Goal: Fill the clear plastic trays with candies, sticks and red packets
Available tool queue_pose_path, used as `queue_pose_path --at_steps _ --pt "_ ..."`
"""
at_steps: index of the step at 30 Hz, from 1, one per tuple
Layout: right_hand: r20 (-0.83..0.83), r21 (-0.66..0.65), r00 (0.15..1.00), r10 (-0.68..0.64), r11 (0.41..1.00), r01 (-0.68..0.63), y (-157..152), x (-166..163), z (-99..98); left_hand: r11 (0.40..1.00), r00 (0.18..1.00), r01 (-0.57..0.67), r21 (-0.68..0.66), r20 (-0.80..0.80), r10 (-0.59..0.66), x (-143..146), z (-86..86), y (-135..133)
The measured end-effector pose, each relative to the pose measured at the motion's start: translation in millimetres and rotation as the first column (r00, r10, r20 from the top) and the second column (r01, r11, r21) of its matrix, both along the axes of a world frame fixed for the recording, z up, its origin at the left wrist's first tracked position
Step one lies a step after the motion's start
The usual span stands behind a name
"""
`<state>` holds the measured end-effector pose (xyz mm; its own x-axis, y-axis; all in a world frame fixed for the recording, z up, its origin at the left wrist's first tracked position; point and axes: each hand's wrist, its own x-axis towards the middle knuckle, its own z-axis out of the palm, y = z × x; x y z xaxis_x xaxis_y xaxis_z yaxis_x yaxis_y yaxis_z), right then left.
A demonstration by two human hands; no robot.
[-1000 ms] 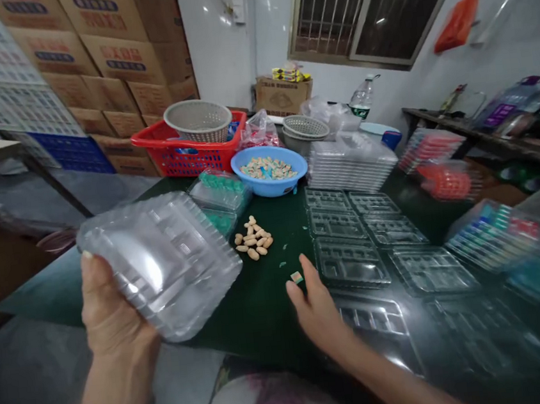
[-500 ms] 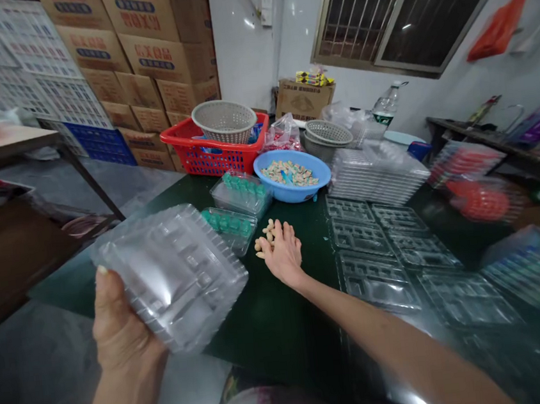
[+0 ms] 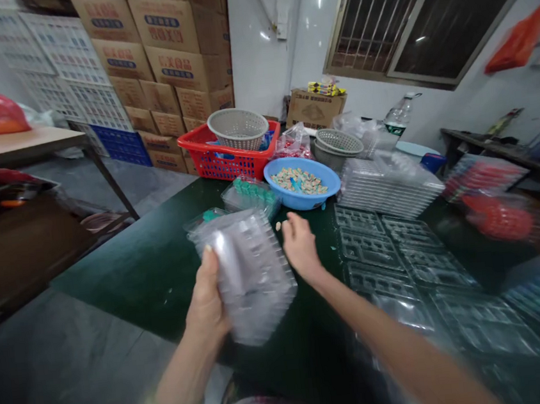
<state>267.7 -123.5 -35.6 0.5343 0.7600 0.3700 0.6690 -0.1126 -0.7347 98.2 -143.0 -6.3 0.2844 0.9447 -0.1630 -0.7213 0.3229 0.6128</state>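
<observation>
My left hand (image 3: 206, 302) grips a stack of nested clear plastic trays (image 3: 254, 281), thumb on the near face, tilted above the dark green table (image 3: 124, 243). Just beyond the stack's right edge, my right hand (image 3: 301, 245) is at the tabletop with fingers bent and drawn together. What lies under its fingers is hidden. One peanut (image 3: 278, 226) shows beside its fingertips. Behind the held stack are clear trays with green pieces (image 3: 254, 194), partly covered by it.
A blue basin (image 3: 303, 182) of small wrapped pieces stands beyond my right hand. Behind it are a red basket (image 3: 227, 158) with a grey colander (image 3: 238, 128). Clear trays (image 3: 371, 249) lie in rows on the right, below a tall tray stack (image 3: 388, 183).
My left hand has brought the tray stack rightward, close to my right hand. The right hand's spread fingers have bent inward, and most peanuts are now out of sight. The view has shifted slightly.
</observation>
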Motion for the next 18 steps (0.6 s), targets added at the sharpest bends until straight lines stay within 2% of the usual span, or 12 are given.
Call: queue_pose_path --at_steps 1,3,4,5,7,9,14,18 --pt "-0.081 0.119 0.997 -0.014 0.993 0.023 -10.7 8.2 12.9 0.999 0.999 0.020 0.027 -0.032 -0.019 1.9 -2.4 -1.1" --pt "-0.240 0.255 0.963 0.123 0.965 -0.060 -37.1 14.7 38.3 0.996 0.994 0.029 0.089 -0.103 -0.020 6.8 -6.7 -4.0" --pt "-0.305 0.258 0.921 0.242 0.952 -0.165 -51.5 12.0 49.1 0.992 0.990 0.032 0.122 -0.140 -0.014 9.9 -8.5 -5.9" --pt "-0.363 0.208 0.855 0.370 0.927 -0.313 -65.5 6.0 57.8 0.987 0.985 0.035 0.154 -0.175 -0.007 13.2 -9.7 -8.1" --pt "-0.472 0.115 0.707 0.527 0.832 -0.543 -88.1 -11.4 67.7 0.977 0.973 0.062 0.205 -0.230 -0.013 19.9 -10.6 -12.9" --pt "-0.543 0.070 0.631 0.554 0.779 -0.624 -100.9 -26.5 69.7 0.966 0.963 0.115 0.232 -0.264 -0.051 25.1 -10.0 -17.4" --pt "-0.634 0.025 0.568 0.525 0.748 -0.663 -106.6 -25.9 68.7 0.933 0.941 0.202 0.298 -0.322 -0.101 28.8 -7.7 -23.8" --pt "-0.590 -0.027 0.578 0.565 0.701 -0.713 -112.0 -17.6 74.1 0.890 0.927 0.252 0.380 -0.359 -0.109 27.5 -8.4 -24.0"
